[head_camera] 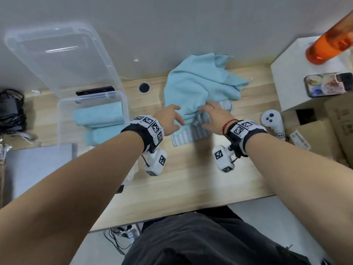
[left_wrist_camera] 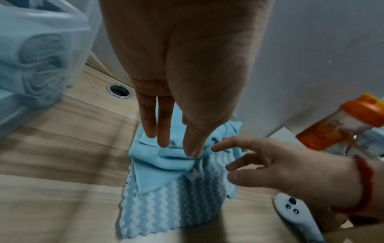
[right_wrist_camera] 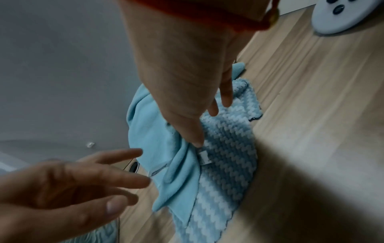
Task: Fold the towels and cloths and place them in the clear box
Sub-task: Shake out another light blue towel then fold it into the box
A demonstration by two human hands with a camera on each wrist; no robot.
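Observation:
A crumpled light blue towel (head_camera: 198,83) lies at the back of the wooden desk, partly over a blue-and-white zigzag cloth (head_camera: 189,133). My left hand (head_camera: 172,116) hovers with straight fingers at the towel's near left edge; the left wrist view shows its fingertips (left_wrist_camera: 164,141) at the towel's folds (left_wrist_camera: 166,161). My right hand (head_camera: 211,111) is spread over the towel's near edge, and one fingertip (right_wrist_camera: 197,139) presses where the towel (right_wrist_camera: 155,144) meets the zigzag cloth (right_wrist_camera: 228,161), beside a small white label. The clear box (head_camera: 63,119) at left holds folded blue towels (head_camera: 99,115).
The box's clear lid (head_camera: 57,50) leans on the wall behind it. A white controller (head_camera: 271,119) lies right of the cloths. Further right are a white box (head_camera: 290,77) with a phone (head_camera: 328,85) and an orange bottle (head_camera: 328,41), and cardboard boxes (head_camera: 321,138). A cable hole (head_camera: 144,87) and black cables (head_camera: 11,109) sit left.

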